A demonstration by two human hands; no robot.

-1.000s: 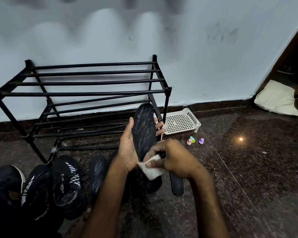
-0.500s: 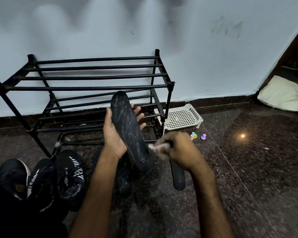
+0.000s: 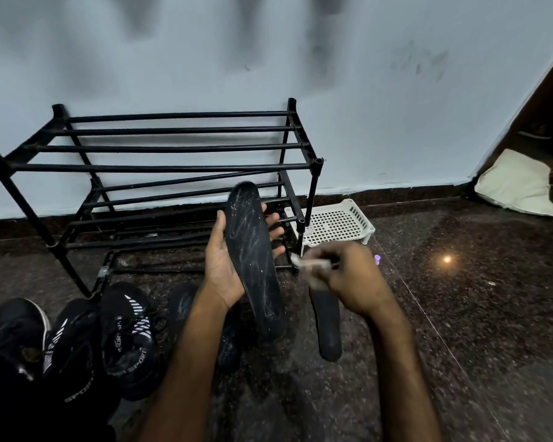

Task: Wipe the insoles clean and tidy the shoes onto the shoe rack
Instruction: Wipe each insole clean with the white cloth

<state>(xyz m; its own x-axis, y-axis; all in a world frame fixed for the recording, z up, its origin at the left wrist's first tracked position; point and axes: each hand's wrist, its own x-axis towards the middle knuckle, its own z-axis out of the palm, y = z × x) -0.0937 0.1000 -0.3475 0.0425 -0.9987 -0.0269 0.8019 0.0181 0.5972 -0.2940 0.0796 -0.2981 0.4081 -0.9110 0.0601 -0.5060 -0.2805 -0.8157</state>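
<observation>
The long black foam insole (image 3: 253, 263), streaked with white dust, stands nearly upright before the black metal-bar shoe rack (image 3: 173, 167), with its long axis leaning left at the top. The left hand (image 3: 222, 269) holds it from behind, thumb along its left edge and fingers showing past its right. The right hand (image 3: 353, 279) is just right of its middle and apart from it. It pinches a crumpled white wipe (image 3: 310, 266), which is blurred, so the grip's detail is unclear. A 2nd black insole (image 3: 328, 327) lies on the floor, its top end hidden under that hand.

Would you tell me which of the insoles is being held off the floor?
The white-streaked insole held in the left hand, before the shoe rack; the left floor insole and right floor insole lie flat.
</observation>
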